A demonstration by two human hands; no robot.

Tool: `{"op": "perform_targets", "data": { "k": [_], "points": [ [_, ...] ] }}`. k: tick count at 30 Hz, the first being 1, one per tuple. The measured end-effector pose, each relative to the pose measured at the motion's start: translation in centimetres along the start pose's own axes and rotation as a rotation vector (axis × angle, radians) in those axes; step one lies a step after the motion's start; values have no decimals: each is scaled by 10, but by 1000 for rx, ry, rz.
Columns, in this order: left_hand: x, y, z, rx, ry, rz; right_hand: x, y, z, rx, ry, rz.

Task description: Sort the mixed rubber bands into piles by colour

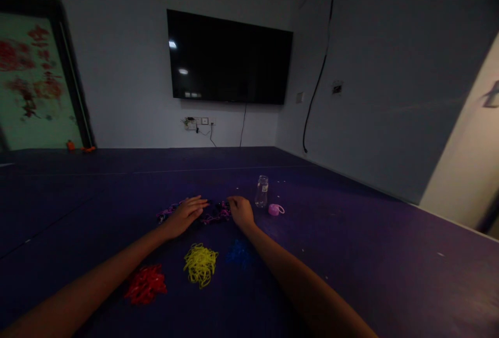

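My left hand point(185, 217) lies with fingers stretched out over a spread of mixed pink and black rubber bands point(214, 217), hiding part of it. At the right end of that spread, my right hand point(241, 212) has its fingers curled and pressed together; what they hold, if anything, is hidden. Closer to me are separate heaps: red bands point(146, 284), yellow rubber bands point(200, 264) and dim blue bands point(238, 254) beside my right forearm. A clear bottle point(261, 192) stands uncapped right of my right hand, its pink lid with a loop point(274, 210) beside it.
The dark purple floor-like surface point(351, 234) reaches to the walls, with small white scraps scattered on it. A large television point(230, 60) hangs on the back wall above sockets point(200, 121) and cords. A black cable point(319, 75) runs down the right wall. Orange objects point(88, 149) lie far left.
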State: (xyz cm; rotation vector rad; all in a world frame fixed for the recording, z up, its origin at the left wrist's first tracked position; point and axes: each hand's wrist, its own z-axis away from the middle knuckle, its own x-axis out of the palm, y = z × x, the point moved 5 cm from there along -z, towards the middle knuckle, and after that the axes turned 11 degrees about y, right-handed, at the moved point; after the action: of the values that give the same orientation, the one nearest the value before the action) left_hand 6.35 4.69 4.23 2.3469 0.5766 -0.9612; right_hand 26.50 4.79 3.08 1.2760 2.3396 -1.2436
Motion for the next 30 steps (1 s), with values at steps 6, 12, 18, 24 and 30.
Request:
{"op": "perform_targets", "data": {
  "k": [6,12,18,24,30],
  "points": [
    [1,-29,9,-52,25,-316,6,-7,3,-100,-90,59],
    [6,-23,12,13,-20,-349,16,-20,10,-305,-264,112],
    [7,-26,12,5,-21,-285,16,-21,12,-308,-308,183],
    [13,-33,9,-11,-64,-252,18,-19,12,-308,-321,204],
    [15,-37,-5,-13,-75,-207,17,-21,13,-318,-335,201]
  ]
}}
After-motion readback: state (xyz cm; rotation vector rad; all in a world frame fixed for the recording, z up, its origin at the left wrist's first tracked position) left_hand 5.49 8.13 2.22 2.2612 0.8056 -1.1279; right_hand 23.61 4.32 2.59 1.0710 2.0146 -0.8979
